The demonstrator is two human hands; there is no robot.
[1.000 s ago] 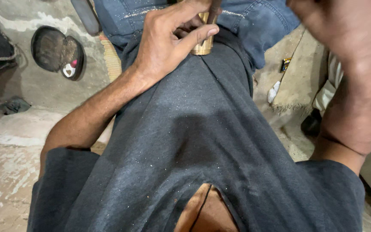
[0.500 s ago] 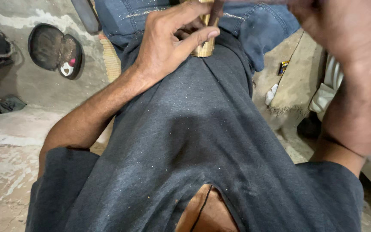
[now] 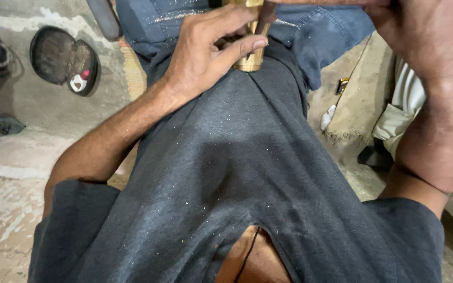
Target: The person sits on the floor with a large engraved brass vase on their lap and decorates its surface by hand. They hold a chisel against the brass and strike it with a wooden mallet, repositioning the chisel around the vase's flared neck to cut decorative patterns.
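Head view, looking straight down the torso. Left hand [image 3: 205, 57] curled around a brass cylindrical piece [image 3: 249, 58], thumb and fingers [image 3: 247, 46] pinching its sides; piece upright against the lap, at the hem of the dark grey shirt [image 3: 247, 173], upper end cut off by the top edge of the frame. Thin dark reddish-brown rod [image 3: 266, 13] slanting down against the upper part of the brass piece, just beside the left fingertips; top end out of view.

Right hand [image 3: 436, 36] raised close to the camera at upper right, back of hand and wrist only; fingers out of frame, so cannot tell whether spread, closed, or holding anything. Forearm running down to the right shoulder.

Blue jeans [image 3: 321, 36] showing above the shirt hem. Shirt flecked with fine pale specks.

Rough concrete floor [image 3: 11, 173] on the left. Dark worn sandal [image 3: 64, 60] with a small red-and-white mark lying there, well apart from the hands. Dark crumpled scrap [image 3: 3, 126] nearer the left edge. On the right, frayed tan sacking [image 3: 363, 99], small white scrap [image 3: 327, 117] on it, pale cloth [image 3: 397, 118] beside.
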